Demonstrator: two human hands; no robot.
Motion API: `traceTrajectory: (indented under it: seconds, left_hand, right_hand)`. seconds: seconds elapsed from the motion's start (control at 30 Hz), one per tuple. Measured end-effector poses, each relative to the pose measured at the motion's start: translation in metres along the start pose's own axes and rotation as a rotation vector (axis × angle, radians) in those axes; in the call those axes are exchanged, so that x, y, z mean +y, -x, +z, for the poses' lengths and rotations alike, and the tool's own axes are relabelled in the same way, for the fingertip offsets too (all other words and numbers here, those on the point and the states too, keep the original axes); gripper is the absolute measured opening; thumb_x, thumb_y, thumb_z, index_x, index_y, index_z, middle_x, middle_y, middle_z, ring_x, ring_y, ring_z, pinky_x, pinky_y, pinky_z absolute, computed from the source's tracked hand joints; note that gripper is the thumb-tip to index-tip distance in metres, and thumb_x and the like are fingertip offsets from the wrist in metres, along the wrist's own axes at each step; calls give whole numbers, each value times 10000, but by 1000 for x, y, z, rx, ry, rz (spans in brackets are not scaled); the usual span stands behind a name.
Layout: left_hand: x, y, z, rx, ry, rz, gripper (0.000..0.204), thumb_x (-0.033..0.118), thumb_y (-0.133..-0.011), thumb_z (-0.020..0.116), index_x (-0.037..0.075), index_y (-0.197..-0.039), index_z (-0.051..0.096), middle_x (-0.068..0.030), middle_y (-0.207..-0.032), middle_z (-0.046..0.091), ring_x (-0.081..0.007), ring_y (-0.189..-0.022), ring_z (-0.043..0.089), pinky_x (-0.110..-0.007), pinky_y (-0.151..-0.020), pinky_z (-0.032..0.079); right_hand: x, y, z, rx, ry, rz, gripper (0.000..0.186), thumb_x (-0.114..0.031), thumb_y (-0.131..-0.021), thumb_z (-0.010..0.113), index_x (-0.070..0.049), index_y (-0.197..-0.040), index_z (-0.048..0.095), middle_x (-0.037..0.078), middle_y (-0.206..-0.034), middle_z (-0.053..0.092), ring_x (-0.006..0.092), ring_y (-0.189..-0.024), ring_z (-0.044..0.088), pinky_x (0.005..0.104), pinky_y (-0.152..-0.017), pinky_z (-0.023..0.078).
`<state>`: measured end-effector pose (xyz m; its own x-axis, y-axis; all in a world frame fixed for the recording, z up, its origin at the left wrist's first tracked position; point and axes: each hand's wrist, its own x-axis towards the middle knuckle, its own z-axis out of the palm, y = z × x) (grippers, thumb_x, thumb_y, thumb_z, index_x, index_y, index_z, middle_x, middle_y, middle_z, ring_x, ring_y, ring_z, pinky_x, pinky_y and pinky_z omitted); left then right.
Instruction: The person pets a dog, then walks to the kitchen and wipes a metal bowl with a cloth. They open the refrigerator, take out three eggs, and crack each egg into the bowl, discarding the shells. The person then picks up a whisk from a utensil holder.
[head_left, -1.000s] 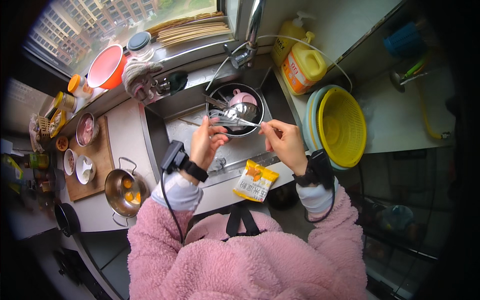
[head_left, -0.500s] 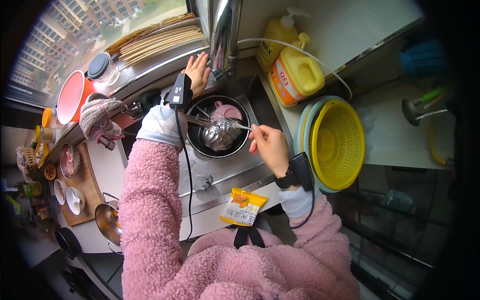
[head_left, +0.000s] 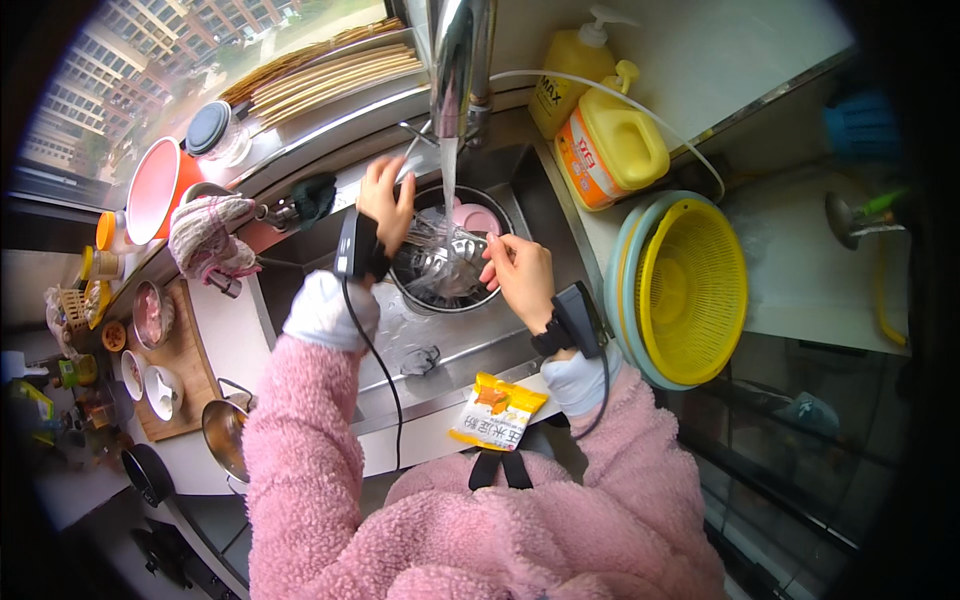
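Note:
A stream of water (head_left: 449, 180) falls from the tall chrome faucet (head_left: 452, 100) into a dark round pot (head_left: 432, 305) in the steel sink (head_left: 545, 270). My right hand (head_left: 522, 278) pinches the thin end of a wire whisk (head_left: 428, 240), whose wires lie over the pot under the water. Inside the pot are a pink cup-like piece (head_left: 477, 217) and shiny, wet things I cannot make out. My left hand (head_left: 384, 208) is at the pot's far left edge, fingers apart and loosely bent, holding nothing visible.
Yellow bottles (head_left: 610, 150) and stacked basins with a yellow colander (head_left: 695, 295) stand to the right. A yellow-and-white packet (head_left: 497, 412) lies at the sink's near edge. To the left are a draped cloth (head_left: 208, 235), a steel pot (head_left: 225, 440) and a cutting board (head_left: 195, 345) with bowls.
Water now runs from the faucet. My left hand has come back from beside the faucet toward the pot. The whisk in my right hand has shifted slightly left.

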<state>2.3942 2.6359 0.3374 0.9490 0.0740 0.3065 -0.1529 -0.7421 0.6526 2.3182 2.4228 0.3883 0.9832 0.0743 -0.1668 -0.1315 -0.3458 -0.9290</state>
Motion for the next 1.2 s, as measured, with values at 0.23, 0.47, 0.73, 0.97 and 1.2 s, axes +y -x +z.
traceTrajectory:
  seconds: [0.23, 0.47, 0.73, 0.97, 1.2]
  left_hand:
    - [29, 81, 19, -321, 736, -695, 392, 336, -898, 623, -52, -873, 674, -79, -709, 666, -95, -587, 596, -220, -543, 474]
    - [36, 89, 30, -211, 1014, -764, 270, 221, -916, 598, -43, -925, 652, -117, -855, 686, -144, -688, 625, -257, -671, 509]
    - [44, 94, 28, -247, 1149, -952, 306, 295, -901, 619, 1, -986, 639, -99, -916, 685, -160, -758, 657, -255, -678, 491]
    - [37, 94, 41, -228, 1284, -1052, 255, 308, -888, 632, 79, -999, 620, -53, -956, 677, -158, -816, 650, -274, -639, 437]
    - [25, 82, 43, -255, 1417, -1026, 474, 244, -936, 548, 173, -1375, 384, -106, -1164, 607, -277, -985, 620, -418, -886, 477]
  right_hand:
    - [11, 2, 24, -16, 66, -54, 345, -239, -959, 499, 23, -774, 624, 78, -592, 648, 126, -475, 613, 254, -442, 460]
    - [20, 10, 26, -12, -2, -52, 338, -209, -963, 491, 39, -757, 596, 105, -596, 646, 145, -503, 634, 255, -459, 488]
    - [27, 12, 25, -40, 34, -40, 295, -188, -947, 515, 35, -781, 612, 98, -595, 646, 149, -506, 637, 262, -460, 496]
    - [32, 29, 6, -19, 299, -232, 179, -126, -911, 552, 16, -847, 639, 107, -624, 647, 187, -555, 655, 293, -501, 499]
    - [35, 53, -21, -7, 455, -285, 151, -108, -900, 560, -14, -964, 659, 110, -680, 666, 188, -613, 675, 302, -536, 512]
